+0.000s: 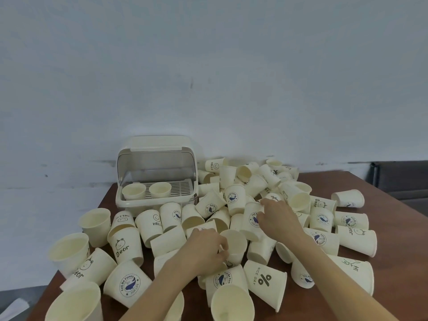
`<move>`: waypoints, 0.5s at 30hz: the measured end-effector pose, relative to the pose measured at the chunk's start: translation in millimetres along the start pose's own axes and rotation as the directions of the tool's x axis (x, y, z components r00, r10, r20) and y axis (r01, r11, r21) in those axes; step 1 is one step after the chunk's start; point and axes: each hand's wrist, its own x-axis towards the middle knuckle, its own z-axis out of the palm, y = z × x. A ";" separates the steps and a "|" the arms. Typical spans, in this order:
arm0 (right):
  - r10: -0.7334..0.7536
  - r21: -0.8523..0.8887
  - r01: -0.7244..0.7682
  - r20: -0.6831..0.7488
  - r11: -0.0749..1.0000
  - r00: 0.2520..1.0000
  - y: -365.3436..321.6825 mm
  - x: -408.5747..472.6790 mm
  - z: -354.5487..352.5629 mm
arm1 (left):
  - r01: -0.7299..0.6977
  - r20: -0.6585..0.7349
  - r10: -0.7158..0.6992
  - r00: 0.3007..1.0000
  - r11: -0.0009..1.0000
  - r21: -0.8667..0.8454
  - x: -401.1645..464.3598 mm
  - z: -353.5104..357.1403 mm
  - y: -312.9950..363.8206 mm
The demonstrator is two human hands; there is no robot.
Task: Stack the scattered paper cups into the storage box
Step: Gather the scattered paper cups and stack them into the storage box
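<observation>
Cream paper cup [235, 243], plain-sided, stands nearly upright with its mouth up and tipped slightly towards you, in the middle of the heap on the brown wooden table [393, 205]. Your left hand [206, 250] pinches its near wall, hiding the cup's lower left side. Your right hand [276, 215] curls round a whale-printed cream cup [253, 220] standing rim down; its fingertips are hidden behind it. The cream plastic storage box [157, 172], lid raised, holds two cups at the table's far left.
</observation>
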 end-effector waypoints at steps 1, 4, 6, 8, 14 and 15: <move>0.002 -0.002 -0.002 0.008 1.000 1.000 -0.8 1.3 0.3 | 0.001 0.006 -0.001 1.000 1.000 0.010 0.6 1.3 0.2; 0.001 -0.012 -0.001 0.017 1.000 1.000 -3.2 4.3 1.1 | -0.003 0.016 0.002 1.000 1.000 0.013 2.7 4.8 1.3; 0.004 -0.016 -0.004 0.014 1.000 1.000 -4.7 5.9 1.2 | -0.012 0.002 0.012 1.000 1.000 0.010 3.7 6.0 2.0; 0.009 -0.013 -0.009 0.024 1.000 1.000 -5.3 8.0 1.8 | -0.020 -0.026 0.021 0.999 1.000 0.016 3.9 6.0 1.8; 0.032 -0.006 -0.031 0.052 0.999 0.998 -3.2 11.5 2.9 | -0.059 -0.182 0.057 0.982 0.998 -0.008 0.4 -4.0 1.6; 0.036 -0.005 -0.036 0.055 0.999 0.998 -2.9 11.5 3.0 | -0.067 -0.218 0.060 0.974 0.997 -0.026 -0.4 -6.4 1.3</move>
